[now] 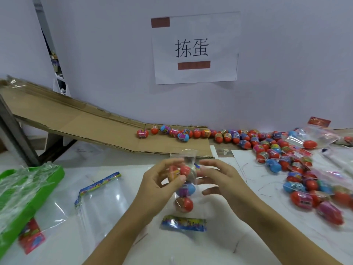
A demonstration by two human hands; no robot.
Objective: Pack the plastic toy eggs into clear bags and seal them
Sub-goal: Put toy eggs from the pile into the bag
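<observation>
Holding clear bag (188,188) — eggs (185,204) inside, hands (162,185)

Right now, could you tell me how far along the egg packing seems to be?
Done: bags with eggs inside lie at the far right. In hand: both hands, left and right, hold a clear bag with several eggs inside, its top not yet sealed. Left: a big pile of loose eggs along the wall and right side, and empty bags wait on the table.

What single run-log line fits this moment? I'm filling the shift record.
step: filling bag | left hand: grips egg at clear bag | right hand: holds bag | seal: not yet
</observation>
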